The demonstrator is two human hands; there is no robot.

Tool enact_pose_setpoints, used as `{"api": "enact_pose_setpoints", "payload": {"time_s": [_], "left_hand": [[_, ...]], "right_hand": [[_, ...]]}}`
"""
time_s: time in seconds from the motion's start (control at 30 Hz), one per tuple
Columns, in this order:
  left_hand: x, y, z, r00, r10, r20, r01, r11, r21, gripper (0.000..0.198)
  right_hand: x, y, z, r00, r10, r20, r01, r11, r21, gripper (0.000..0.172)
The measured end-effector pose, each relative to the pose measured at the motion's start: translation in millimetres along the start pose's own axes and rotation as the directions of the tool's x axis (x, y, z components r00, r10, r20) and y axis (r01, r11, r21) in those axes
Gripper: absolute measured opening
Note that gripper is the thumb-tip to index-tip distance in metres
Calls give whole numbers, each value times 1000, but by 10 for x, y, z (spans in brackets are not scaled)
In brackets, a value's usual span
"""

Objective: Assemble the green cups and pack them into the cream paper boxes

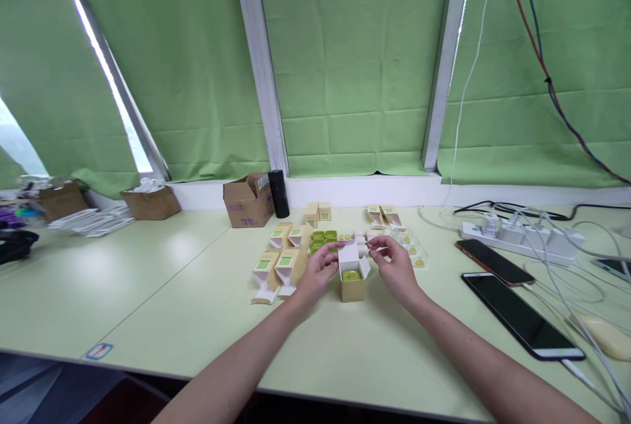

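Observation:
A small tan carton (353, 289) stands upright on the pale green table (197, 306), its white top flaps open and a green item showing inside. My left hand (320, 269) is curled against the carton's left flap. My right hand (394, 263) is at the right flap, fingers pinched around a small white piece that I cannot make out. Behind the carton lie several green trays (324, 238). To the left stand several folded cartons with green windows (279, 265).
Clear plastic cups with yellow pieces (413, 248) sit right of my hands. Two phones (522, 312) and a power strip (522, 238) with cables lie at the right. Brown boxes (248, 200), a black cylinder (279, 193) and more cartons (383, 215) line the windowsill edge.

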State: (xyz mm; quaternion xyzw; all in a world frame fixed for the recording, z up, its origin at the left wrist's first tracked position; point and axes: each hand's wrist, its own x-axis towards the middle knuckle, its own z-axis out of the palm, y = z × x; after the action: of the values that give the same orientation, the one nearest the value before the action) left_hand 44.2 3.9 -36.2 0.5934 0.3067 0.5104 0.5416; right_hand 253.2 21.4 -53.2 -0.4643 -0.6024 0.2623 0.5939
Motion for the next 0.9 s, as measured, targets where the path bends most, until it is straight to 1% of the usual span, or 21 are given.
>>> {"api": "enact_pose_setpoints", "payload": {"time_s": [0.17,0.37,0.47,0.7,0.9], "left_hand": [[-25,-16,49,1000,-12,-15,12,1000,17,54],[-39,-35,76,1000,-10,-12,11,997,74,60],[-46,-32,83,1000,-13,-7,13,996,94,59],[-54,-8,113,1000,-25,-2,25,996,82,58],[-47,-45,101,1000,-18,-2,18,996,87,55]], "right_hand": [[0,56,32,999,48,14,-49,997,67,29],[-31,68,77,991,109,72,-117,987,113,37],[-42,47,89,987,132,94,-144,980,137,40],[-57,0,92,980,153,124,-174,967,183,41],[-96,-47,107,955,210,209,-259,933,249,44]]}}
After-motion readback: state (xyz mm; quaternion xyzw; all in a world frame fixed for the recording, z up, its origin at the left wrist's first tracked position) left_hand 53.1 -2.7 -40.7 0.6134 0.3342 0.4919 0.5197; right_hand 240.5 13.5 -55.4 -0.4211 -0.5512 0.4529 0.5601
